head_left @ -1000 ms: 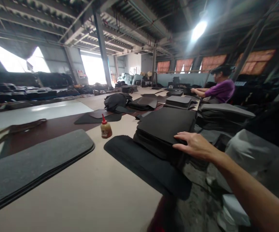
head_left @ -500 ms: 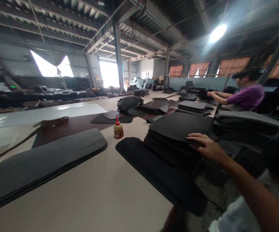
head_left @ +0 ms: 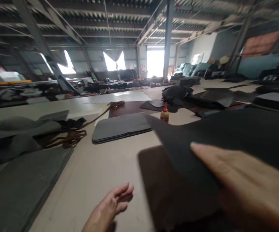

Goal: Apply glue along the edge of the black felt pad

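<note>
My right hand (head_left: 248,180) is large and blurred at the lower right. It grips a dark, leather-like sheet (head_left: 185,148) that is raised and tilted, its far corner reaching toward the bottle; the fingers beneath are mostly hidden. Below that sheet, a dark brown piece (head_left: 154,167) with a rounded corner shows over the pale tabletop (head_left: 98,167). My left hand (head_left: 111,204) hovers over the table left of these pieces, fingers loosely bent and apart, holding nothing. A neat stack of grey panels (head_left: 122,125) lies beyond it.
A glue-like bottle (head_left: 164,115) with a red nozzle stands behind the raised sheet. Dark sheets (head_left: 28,183) and brown strips (head_left: 73,137) lie on the left. Further back are a crumpled black bundle (head_left: 175,93) and more stacked pieces (head_left: 277,100) at right.
My view has turned left, and the co-worker is out of sight. My right hand, earlier at the edge of the stack, now holds a sheet up. My left hand has come into view.
</note>
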The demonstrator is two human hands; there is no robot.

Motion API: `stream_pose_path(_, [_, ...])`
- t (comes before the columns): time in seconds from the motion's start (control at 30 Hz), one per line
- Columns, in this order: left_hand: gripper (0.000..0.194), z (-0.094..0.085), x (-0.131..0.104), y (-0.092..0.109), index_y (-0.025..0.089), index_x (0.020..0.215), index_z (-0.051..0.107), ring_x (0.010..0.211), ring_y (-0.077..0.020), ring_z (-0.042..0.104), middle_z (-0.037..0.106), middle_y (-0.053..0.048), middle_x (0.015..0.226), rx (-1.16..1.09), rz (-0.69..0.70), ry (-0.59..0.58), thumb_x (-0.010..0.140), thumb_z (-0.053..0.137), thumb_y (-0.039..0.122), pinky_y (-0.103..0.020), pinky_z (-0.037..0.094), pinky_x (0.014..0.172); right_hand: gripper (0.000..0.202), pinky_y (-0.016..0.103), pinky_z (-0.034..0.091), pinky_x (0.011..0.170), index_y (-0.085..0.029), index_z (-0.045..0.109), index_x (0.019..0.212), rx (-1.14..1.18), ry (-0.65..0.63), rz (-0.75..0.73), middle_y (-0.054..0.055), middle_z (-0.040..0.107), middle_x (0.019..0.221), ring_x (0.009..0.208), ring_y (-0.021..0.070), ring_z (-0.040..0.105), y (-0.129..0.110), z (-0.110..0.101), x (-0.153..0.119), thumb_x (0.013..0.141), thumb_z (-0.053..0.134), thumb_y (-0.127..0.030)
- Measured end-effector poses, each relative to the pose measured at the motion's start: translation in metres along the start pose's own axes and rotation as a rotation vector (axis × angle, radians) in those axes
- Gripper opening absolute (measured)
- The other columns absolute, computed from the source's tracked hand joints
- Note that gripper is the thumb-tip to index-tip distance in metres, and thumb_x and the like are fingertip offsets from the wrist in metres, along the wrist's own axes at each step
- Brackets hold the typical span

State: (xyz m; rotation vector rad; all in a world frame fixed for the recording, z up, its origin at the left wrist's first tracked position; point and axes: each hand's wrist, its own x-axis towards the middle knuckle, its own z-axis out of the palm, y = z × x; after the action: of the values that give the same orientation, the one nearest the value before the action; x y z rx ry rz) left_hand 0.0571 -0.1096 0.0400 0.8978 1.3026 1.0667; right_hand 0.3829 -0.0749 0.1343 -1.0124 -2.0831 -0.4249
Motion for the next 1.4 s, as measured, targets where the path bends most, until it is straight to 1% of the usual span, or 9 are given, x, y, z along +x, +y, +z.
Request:
stream_pose_path(0.13, [0.094,-0.011,-0.015,0.006,0.017,0.127,0.066,0.116,-0.0408,0.063,0.07,-0.018,0.119,-0.346,-0.143,0.122,0.066,0.061,0.088,-0.052,0.056,0.095,0.043,0.035,0.061,0.08,-0.027,0.052,0.144,0.385,-0.174,-0.339,0.008,0.065,0.13,0.106,0.0261,0.07,-0.091,0.102,-0.029,0.101,0.044,-0.028])
stream_pose_path(0.23, [0.081,-0.018,-0.027,0.005,0.016,0.131,0.063,0.109,-0.0399,0.067,0.072,-0.017,0.113,-0.343,-0.223,0.223,0.068,0.08,0.064,-0.05,0.058,0.092,0.037,0.038,0.06,0.091,-0.03,0.053,0.139,0.545,-0.268,-0.504,0.0,0.066,0.129,0.115,0.0235,0.066,-0.117,0.141,-0.039,0.105,0.04,-0.04])
stream_pose_path(0.33, [0.086,-0.019,-0.032,-0.002,0.017,0.136,0.058,0.11,-0.04,0.067,0.07,-0.017,0.119,-0.335,-0.159,0.232,0.061,0.09,0.048,-0.048,0.058,0.092,0.042,0.034,0.057,0.099,-0.024,0.051,0.141,0.549,-0.32,-0.417,0.0,0.063,0.134,0.122,0.0209,0.062,-0.09,0.125,-0.035,0.104,0.044,-0.042])
stream_pose_path(0.47, [0.09,-0.015,-0.031,-0.011,0.02,0.139,0.054,0.119,-0.0397,0.062,0.066,-0.015,0.129,-0.341,-0.11,0.242,0.061,0.09,0.045,-0.046,0.057,0.096,0.045,0.041,0.055,0.104,-0.02,0.056,0.139,0.216,-0.279,-0.058,0.008,0.057,0.142,0.129,0.0265,0.056,-0.016,0.095,-0.044,0.101,0.05,-0.042])
stream_pose_path(0.6, [0.091,-0.03,-0.025,-0.01,0.023,0.141,0.051,0.12,-0.038,0.062,0.066,-0.011,0.131,-0.33,-0.074,0.285,0.062,0.09,0.045,-0.044,0.057,0.099,0.045,0.05,0.059,0.097,-0.016,0.067,0.126,-0.045,-0.272,0.075,0.009,0.063,0.134,0.126,0.0308,0.058,0.031,0.101,-0.081,0.102,0.044,-0.046])
stream_pose_path(0.8, [0.112,-0.093,-0.009,0.002,0.033,0.146,0.041,0.106,-0.0322,0.069,0.071,-0.006,0.12,-0.084,-0.095,0.512,0.049,0.096,0.048,-0.035,0.062,0.082,0.034,0.045,0.06,0.093,-0.025,0.07,0.121,0.018,-0.317,0.033,0.004,0.063,0.134,0.122,0.0278,0.061,0.01,0.109,-0.104,0.098,0.053,-0.044])
stream_pose_path(0.9, [0.11,-0.11,-0.005,0.002,0.027,0.146,0.042,0.098,-0.0296,0.071,0.073,-0.006,0.105,0.211,-0.02,0.601,0.051,0.091,0.055,-0.031,0.06,0.077,0.034,0.046,0.059,0.091,-0.025,0.069,0.121,0.057,-0.283,0.055,0.004,0.064,0.131,0.119,0.0288,0.061,-0.002,0.112,-0.099,0.097,0.055,-0.044])
stream_pose_path(1.03, [0.107,-0.113,-0.002,-0.005,0.013,0.145,0.041,0.082,-0.0271,0.07,0.069,-0.005,0.086,0.483,0.062,0.638,0.057,0.082,0.058,-0.03,0.058,0.069,0.035,0.045,0.058,0.088,-0.024,0.069,0.121,0.073,-0.266,0.068,0.005,0.066,0.127,0.114,0.0287,0.062,-0.001,0.117,-0.096,0.097,0.055,-0.045])
stream_pose_path(1.4, [0.074,-0.108,0.007,-0.011,0.01,0.129,0.058,0.072,-0.022,0.062,0.064,-0.004,0.084,0.901,0.237,0.783,0.074,0.057,0.06,-0.035,0.051,0.073,0.046,0.046,0.049,0.091,-0.02,0.066,0.124,0.021,-0.27,0.032,0.006,0.064,0.129,0.115,0.0292,0.058,0.001,0.124,-0.104,0.102,0.039,-0.05])
